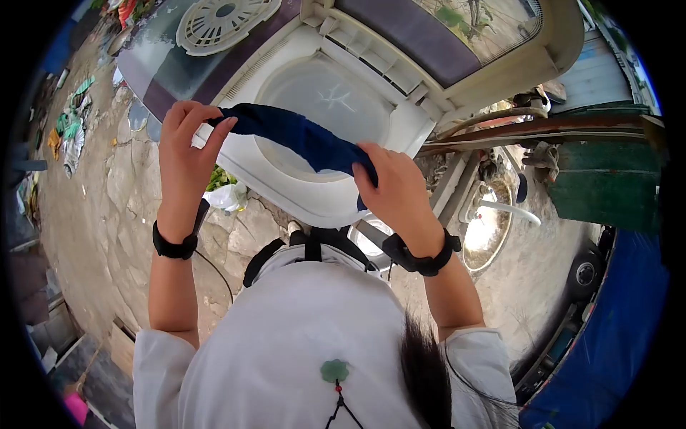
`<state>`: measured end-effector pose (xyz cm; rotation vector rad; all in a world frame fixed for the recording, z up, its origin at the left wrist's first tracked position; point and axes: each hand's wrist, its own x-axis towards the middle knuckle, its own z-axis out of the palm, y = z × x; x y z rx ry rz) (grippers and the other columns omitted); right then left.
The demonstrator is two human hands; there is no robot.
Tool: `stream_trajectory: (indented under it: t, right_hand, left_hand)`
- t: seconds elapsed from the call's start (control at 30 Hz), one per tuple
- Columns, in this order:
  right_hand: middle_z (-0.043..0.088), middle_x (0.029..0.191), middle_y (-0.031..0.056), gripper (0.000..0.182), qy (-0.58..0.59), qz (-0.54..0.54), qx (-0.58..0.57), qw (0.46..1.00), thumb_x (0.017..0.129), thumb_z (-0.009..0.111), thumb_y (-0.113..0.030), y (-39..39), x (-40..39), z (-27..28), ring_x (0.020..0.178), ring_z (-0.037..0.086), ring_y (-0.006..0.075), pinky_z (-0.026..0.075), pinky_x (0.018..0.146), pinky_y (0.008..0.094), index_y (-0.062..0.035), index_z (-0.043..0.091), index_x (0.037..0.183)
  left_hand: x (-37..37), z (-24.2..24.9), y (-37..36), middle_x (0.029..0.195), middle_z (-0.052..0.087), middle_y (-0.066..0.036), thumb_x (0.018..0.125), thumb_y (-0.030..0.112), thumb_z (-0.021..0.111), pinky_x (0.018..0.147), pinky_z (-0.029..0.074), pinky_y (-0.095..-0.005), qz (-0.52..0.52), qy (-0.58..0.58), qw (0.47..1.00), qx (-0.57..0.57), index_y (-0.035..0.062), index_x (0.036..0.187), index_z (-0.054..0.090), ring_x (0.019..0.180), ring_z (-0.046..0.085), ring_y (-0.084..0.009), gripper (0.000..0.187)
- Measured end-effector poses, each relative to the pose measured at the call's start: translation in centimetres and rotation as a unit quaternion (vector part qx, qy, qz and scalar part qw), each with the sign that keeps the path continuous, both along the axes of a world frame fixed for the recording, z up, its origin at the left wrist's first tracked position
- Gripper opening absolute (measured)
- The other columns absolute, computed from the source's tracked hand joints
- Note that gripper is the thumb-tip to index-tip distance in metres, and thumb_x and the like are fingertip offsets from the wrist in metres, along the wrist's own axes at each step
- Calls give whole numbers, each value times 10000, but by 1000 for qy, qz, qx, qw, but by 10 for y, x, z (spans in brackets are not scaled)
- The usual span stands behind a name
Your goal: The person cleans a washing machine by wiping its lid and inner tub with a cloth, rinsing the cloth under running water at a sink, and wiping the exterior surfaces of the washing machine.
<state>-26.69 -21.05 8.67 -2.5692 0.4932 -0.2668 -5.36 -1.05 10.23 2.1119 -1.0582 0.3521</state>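
Observation:
A dark navy cloth [296, 136] is stretched sideways in front of me, sagging slightly between my two hands. My left hand [187, 139] pinches its left end between thumb and fingers. The other end is gripped by my right hand [394, 182], with a short piece hanging below the fingers. Behind and beneath the cloth is the washing machine [239, 168], white with purple trim. Its round tub [304, 79] is uncovered and has whitish contents; the cloth overlaps the tub's near part in this view.
A round slotted disc [225, 21] rests on the machine's left side, and a raised lid [514, 64] stands behind. Right of it are rusty pipes [529, 136], a round basin [500, 232] and a green panel [607, 182]. A white plastic bag [227, 197] lies on the cracked ground.

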Motion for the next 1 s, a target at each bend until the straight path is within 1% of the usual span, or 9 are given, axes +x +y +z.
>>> stream_trajectory:
  t: [0.07, 0.2, 0.4, 0.67, 0.73, 0.8, 0.87, 0.93, 1.0]
  right_hand:
    - [633, 872, 163, 206, 9, -118, 69, 991, 826, 625, -99, -17, -4, 18, 839, 604, 326, 469, 728, 405, -26, 613, 1018]
    - [612, 1065, 157, 309, -150, -142, -235, 950, 815, 667, -138, -47, -14, -18, 1020, 573, 330, 447, 854, 438, -37, 606, 1102]
    - [567, 1154, 114, 274, -63, -110, -190, 973, 807, 684, -106, -42, -18, -70, 1066, 535, 316, 419, 883, 448, -60, 618, 1069]
    - [595, 1007, 127, 222, -131, -85, 58, 986, 823, 703, -115, -24, -35, -2, 992, 564, 294, 435, 855, 414, -38, 616, 1011]
    - [594, 1226, 130, 485, -64, 128, 300, 943, 796, 788, -274, -6, -71, 62, 1122, 568, 274, 445, 953, 376, -17, 601, 1162]
    - [489, 1377, 252, 681, -68, 498, 436, 746, 851, 729, -417, -2, -100, 88, 1264, 478, 421, 401, 1035, 459, 40, 534, 1316]
    - [470, 1379, 304, 513, -70, 627, 438, 641, 999, 520, -307, 17, -136, 113, 1272, 468, 458, 384, 1061, 506, 101, 509, 1310]
    - [582, 1185, 357, 68, -168, 551, 348, 739, 899, 584, 9, 36, -169, 147, 1130, 594, 460, 523, 951, 526, 50, 553, 854]
    - [556, 1234, 347, 143, -245, 643, 333, 645, 948, 490, -47, 32, -219, 159, 1165, 562, 461, 486, 986, 521, 78, 543, 992]
  left_hand:
    - [-2, 8, -22, 838, 606, -70, 758, 148, 797, 706, 468, -343, -31, -78, 996, -18, 24, 843, 635, 768, 586, -234, 221]
    - [-6, -23, -48, 1082, 618, -124, 852, 171, 723, 801, 479, -342, -246, 226, 902, 273, 25, 940, 665, 929, 619, -267, 180]
    - [-17, -65, -102, 1108, 608, -119, 880, 180, 680, 840, 486, -359, -289, 103, 949, 75, 64, 1198, 588, 986, 604, -317, 351]
    - [-11, -91, -109, 1016, 595, -136, 856, 214, 694, 814, 486, -406, -282, 94, 926, 234, 65, 1147, 576, 958, 588, -347, 348]
    - [-10, -96, -97, 1023, 599, -137, 856, 229, 695, 815, 489, -415, -270, 106, 929, 228, 79, 1146, 575, 968, 592, -352, 348]
    - [-12, -101, -93, 1017, 599, -140, 859, 237, 695, 815, 489, -417, -274, 115, 933, 203, 87, 1153, 573, 963, 594, -356, 352]
    - [-14, -99, -92, 1013, 603, -151, 868, 236, 687, 813, 488, -427, -275, 110, 934, 200, 81, 1160, 568, 958, 597, -365, 351]
    - [-17, -97, -91, 1006, 609, -158, 871, 226, 681, 813, 487, -433, -282, 127, 932, 188, 75, 1161, 564, 951, 599, -372, 348]
    - [-14, -99, -94, 999, 615, -167, 870, 215, 677, 811, 487, -441, -277, 87, 934, 210, 75, 1166, 559, 945, 602, -379, 348]
